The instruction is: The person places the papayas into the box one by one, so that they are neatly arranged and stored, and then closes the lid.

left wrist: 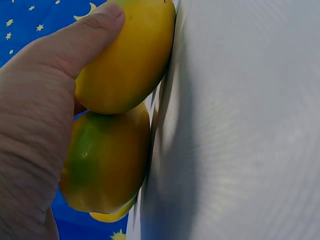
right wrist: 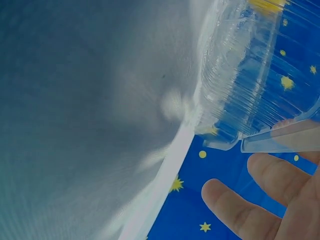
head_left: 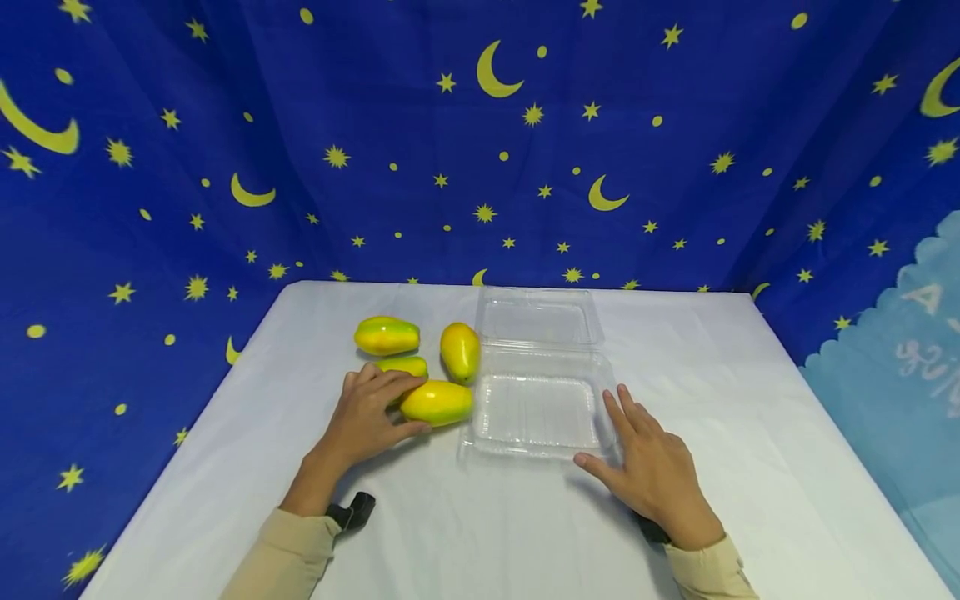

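My left hand [head_left: 371, 417] holds a yellow papaya [head_left: 438, 403] at its left end; the left wrist view shows the thumb lying along this fruit [left wrist: 127, 60], which is on or very near the white cloth. Just behind it, partly hidden by the fingers, lies a greener papaya [head_left: 405, 366]. Two further yellow-green fruits, one at the back left [head_left: 387, 336] and one beside the box [head_left: 460, 352], rest on the table. A clear plastic clamshell box [head_left: 487, 442] stands with its lid [head_left: 540, 342] folded back. My right hand [head_left: 652, 467], fingers spread, is at the box's right edge.
A white cloth [head_left: 750, 433] covers the table. Behind it and at the sides hangs a blue curtain [head_left: 420, 125] with yellow moons and stars. A light blue printed patch [head_left: 900, 358] shows at the right. Both wrists bear black straps.
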The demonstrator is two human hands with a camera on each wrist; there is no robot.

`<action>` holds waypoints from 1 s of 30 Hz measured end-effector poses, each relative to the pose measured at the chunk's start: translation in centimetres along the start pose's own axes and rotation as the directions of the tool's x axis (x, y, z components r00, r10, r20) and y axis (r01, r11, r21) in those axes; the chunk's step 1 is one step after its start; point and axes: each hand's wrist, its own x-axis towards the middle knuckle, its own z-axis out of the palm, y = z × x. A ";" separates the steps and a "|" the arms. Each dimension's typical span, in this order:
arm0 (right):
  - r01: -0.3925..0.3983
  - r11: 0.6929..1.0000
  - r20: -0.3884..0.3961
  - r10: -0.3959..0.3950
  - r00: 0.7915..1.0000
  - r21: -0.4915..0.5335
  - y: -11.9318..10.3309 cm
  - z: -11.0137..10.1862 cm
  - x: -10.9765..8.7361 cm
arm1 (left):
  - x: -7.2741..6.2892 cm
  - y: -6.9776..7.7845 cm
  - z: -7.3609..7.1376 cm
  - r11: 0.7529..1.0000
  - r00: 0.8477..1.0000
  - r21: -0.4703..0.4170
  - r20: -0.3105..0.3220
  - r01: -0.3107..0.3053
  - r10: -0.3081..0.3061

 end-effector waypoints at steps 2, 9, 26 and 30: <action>-0.002 1.000 0.007 0.002 1.000 0.000 0.0 0.0 0.1 | 0.0 0.0 -0.1 1.000 1.000 0.003 0.007 0.003 -0.003; -0.018 1.000 0.027 0.018 0.999 -0.016 0.3 -0.6 0.4 | 1.0 0.0 -0.2 1.000 1.000 -0.007 0.020 0.012 -0.011; 0.000 1.000 -0.003 0.000 1.000 0.005 0.4 -0.1 0.2 | 0.2 -0.4 -1.2 0.999 0.999 -0.031 -0.029 0.025 -0.026; 0.010 1.000 -0.019 -0.010 1.000 0.012 0.4 0.0 0.1 | -0.2 -0.5 -1.9 0.999 0.998 -0.031 -0.052 0.021 -0.022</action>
